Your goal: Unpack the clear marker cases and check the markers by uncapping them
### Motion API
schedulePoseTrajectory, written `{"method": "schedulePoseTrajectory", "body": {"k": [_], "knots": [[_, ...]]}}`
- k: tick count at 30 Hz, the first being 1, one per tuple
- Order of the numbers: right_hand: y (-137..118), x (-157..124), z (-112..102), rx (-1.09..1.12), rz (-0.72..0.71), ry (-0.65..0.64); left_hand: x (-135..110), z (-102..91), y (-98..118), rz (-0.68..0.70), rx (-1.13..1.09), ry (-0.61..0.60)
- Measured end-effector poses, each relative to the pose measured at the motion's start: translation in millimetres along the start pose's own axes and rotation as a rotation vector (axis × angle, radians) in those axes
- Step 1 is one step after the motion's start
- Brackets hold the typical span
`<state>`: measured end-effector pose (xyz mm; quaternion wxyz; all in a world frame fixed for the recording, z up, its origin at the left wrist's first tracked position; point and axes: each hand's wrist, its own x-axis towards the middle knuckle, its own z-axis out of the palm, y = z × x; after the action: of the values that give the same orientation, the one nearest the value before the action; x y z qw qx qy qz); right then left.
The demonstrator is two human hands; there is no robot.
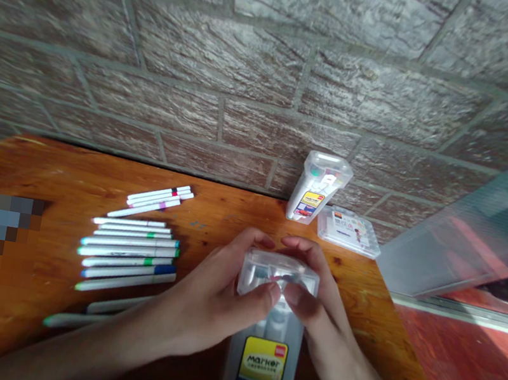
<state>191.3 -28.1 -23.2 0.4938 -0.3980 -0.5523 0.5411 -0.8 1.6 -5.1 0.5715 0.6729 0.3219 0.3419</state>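
Observation:
A clear plastic marker case with a yellow and dark-blue label stands close to me at the table's near side. My left hand grips the left of its top, and my right hand grips the right. Both thumbs press side by side at the front of the translucent lid, with the fingers curled behind it. Some pale shapes show dimly through the case wall. To the left of my left hand lie several white markers with coloured ends, roughly parallel; my left forearm covers parts of the nearest ones.
A second marker case holding markers stands upright by the brick wall. Beside it a flat clear box lies on the wooden table. Three thinner pens lie at the back left. A grey panel borders the right.

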Motion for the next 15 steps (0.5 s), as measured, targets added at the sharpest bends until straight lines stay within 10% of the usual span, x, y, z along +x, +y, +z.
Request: {"method": "schedulePoseTrajectory", "body": {"k": [15], "knots": [[-6.2, -2.5, -0.5, 0.054, -0.016, -0.086, -0.2, -4.6, 3.8, -0.023, -0.155, -0.105]]}}
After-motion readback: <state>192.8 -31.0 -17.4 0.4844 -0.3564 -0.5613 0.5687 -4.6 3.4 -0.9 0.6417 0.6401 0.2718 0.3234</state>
